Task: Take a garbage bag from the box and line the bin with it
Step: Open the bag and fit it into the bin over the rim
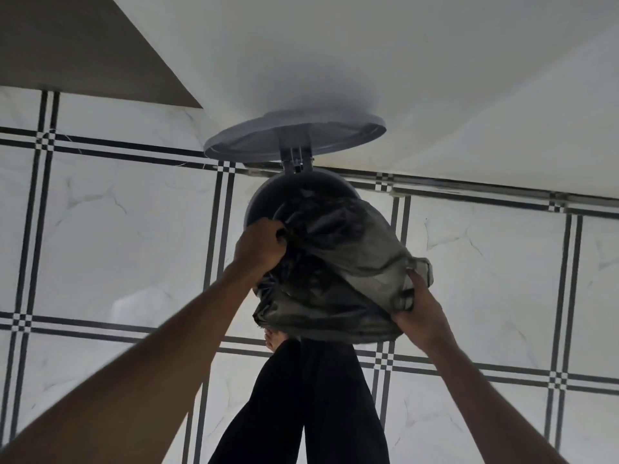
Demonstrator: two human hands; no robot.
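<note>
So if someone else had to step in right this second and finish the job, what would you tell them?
Left hand grips the crumpled dark plastic garbage bag at the bin's left rim. Right hand grips the bag's near right edge.
The round grey pedal bin stands on the tiled floor, its round lid up.
Done: bag is out and partly over the opening.
Left: stretch its mouth around the whole rim and push it down. The box is not in view.

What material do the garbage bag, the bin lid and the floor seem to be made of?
Garbage bag: thin dark plastic film, slightly glossy; it crumples into sharp folds where both hands grip it.
Bin lid: probably metal or smooth plastic; grey, even sheen, with a shiny hinge bracket.
Floor: likely glazed ceramic tile in a white marble look, with black line borders.
</note>
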